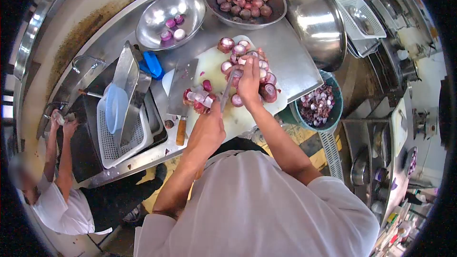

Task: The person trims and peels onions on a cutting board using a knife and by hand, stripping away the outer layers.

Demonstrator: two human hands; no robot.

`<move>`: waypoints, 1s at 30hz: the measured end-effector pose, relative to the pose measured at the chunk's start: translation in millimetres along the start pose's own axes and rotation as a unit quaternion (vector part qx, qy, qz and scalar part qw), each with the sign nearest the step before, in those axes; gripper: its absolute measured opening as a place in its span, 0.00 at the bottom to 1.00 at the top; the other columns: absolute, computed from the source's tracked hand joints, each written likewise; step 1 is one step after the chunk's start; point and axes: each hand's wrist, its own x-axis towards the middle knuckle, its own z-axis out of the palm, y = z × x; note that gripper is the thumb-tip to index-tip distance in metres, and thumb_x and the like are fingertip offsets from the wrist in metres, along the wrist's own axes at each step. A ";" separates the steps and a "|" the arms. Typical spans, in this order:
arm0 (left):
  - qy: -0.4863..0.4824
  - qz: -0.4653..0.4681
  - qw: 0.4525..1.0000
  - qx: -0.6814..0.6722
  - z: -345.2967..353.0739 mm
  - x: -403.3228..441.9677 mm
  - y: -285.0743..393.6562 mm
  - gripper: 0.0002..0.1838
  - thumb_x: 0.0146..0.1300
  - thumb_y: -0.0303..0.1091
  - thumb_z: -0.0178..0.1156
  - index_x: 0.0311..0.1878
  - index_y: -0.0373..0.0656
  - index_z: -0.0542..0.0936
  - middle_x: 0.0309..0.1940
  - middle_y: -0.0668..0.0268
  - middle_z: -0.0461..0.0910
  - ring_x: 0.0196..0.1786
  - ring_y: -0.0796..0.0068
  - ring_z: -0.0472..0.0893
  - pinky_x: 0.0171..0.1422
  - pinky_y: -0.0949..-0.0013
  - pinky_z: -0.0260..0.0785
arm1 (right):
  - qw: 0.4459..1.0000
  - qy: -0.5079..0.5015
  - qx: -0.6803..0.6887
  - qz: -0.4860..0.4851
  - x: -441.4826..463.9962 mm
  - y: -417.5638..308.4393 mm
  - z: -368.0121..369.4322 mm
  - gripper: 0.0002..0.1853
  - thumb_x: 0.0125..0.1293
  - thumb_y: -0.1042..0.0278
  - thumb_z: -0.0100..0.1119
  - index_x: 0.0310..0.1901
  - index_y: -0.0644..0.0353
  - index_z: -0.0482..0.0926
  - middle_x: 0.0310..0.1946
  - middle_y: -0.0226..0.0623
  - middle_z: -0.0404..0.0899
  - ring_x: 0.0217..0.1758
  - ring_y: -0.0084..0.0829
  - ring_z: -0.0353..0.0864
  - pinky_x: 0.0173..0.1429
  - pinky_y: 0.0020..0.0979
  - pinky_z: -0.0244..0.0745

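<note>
My left hand [208, 127] is closed around a knife [225, 94], whose blade points up and away over the cutting board [216, 66]. Close by it, my right hand [249, 82] has its fingers bent over a red onion among the pile; the hand hides much of that onion. Several red onions [269, 93] with cut ends lie around the right hand. Left of the knife is a heap of onion ends and skins [200, 98]. A broad cleaver [182, 80] lies flat at the board's left side, its wooden handle toward me.
At the back stand a steel bowl [154, 19] with a few peeled onions and another bowl [214, 15] full of unpeeled ones. A green bin [339, 107] holds peelings at right. A big pot [316, 14], white basket [107, 147] and co-worker [64, 200] at the sink surround the counter.
</note>
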 end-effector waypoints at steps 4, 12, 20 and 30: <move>-0.016 -0.018 0.999 -0.023 1.9 3.4 -3.0 0.08 0.66 0.23 0.48 0.48 0.38 0.67 0.20 0.62 0.78 0.17 0.67 0.80 0.19 0.63 0.70 | 0.998 -0.010 -0.060 -0.007 -10.3 -16.0 3.6 0.16 0.82 0.58 0.35 0.47 0.62 0.68 0.39 0.42 0.72 0.35 0.34 0.81 0.44 0.35 0.75; 0.000 -0.055 0.992 -0.115 18.6 19.5 -7.7 0.10 0.64 0.22 0.52 0.47 0.28 0.67 0.25 0.37 0.77 0.33 0.33 0.80 0.37 0.39 0.68 | 0.982 0.033 -0.187 0.014 -21.3 4.3 5.9 0.17 0.81 0.57 0.36 0.50 0.65 0.68 0.42 0.54 0.77 0.44 0.49 0.79 0.53 0.46 0.69; 0.066 -0.029 0.990 -0.122 30.7 26.0 -5.9 0.09 0.65 0.22 0.51 0.46 0.30 0.67 0.22 0.38 0.76 0.30 0.33 0.79 0.32 0.40 0.68 | 0.978 0.085 -0.162 0.099 -19.5 40.6 1.5 0.23 0.79 0.53 0.38 0.54 0.68 0.73 0.48 0.57 0.79 0.54 0.55 0.76 0.61 0.47 0.65; 0.168 0.019 0.985 0.016 36.1 21.3 -10.3 0.15 0.59 0.20 0.55 0.51 0.32 0.71 0.29 0.43 0.79 0.34 0.37 0.81 0.37 0.44 0.72 | 0.984 0.087 -0.091 0.124 -24.8 36.7 2.0 0.15 0.79 0.55 0.40 0.47 0.59 0.67 0.33 0.42 0.78 0.32 0.36 0.81 0.37 0.38 0.77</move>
